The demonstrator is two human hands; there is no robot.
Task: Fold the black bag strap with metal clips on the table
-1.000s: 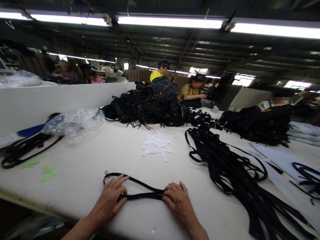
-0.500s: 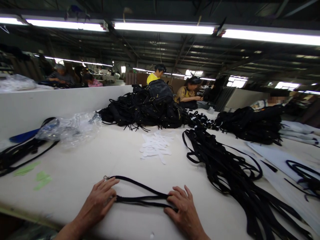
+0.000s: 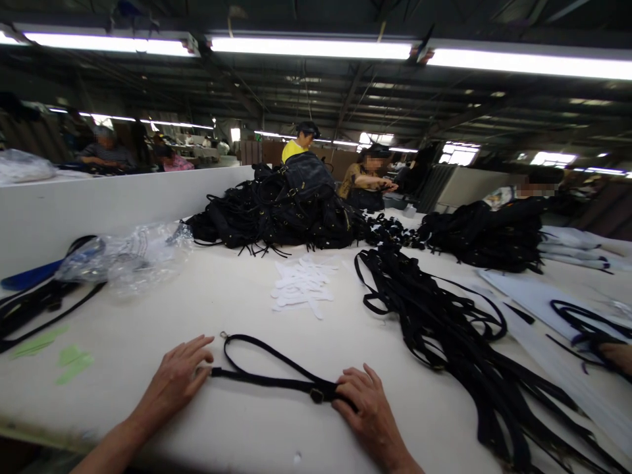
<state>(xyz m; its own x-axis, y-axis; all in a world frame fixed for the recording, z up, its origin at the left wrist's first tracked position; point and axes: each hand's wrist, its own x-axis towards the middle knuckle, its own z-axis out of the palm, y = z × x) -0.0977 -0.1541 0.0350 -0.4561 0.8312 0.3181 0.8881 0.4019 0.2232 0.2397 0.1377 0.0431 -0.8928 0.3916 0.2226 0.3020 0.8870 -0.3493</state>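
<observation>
A thin black strap (image 3: 261, 378) lies on the white table in front of me, looped back on itself. It has a metal clip (image 3: 224, 335) at its upper left end and a buckle (image 3: 316, 395) near my right hand. My left hand (image 3: 180, 372) is at the strap's lower left end, fingers loosely apart, with the thumb tip close to that end. Whether the thumb touches it is hard to see. My right hand (image 3: 364, 403) is closed over the strap's right part, which its fingers partly hide.
Many black straps (image 3: 444, 342) lie heaped on the right. Behind are white cut strips (image 3: 302, 288) and a pile of black bags (image 3: 281, 210). Clear plastic bags (image 3: 133, 260) and green scraps (image 3: 74, 362) lie left. Another person's hand (image 3: 618, 355) shows at the right edge.
My left hand has drawn back from the strap, and the metal clip now lies free of its fingers. The buckle has come into view beside my right hand. Another person's hand has appeared at right.
</observation>
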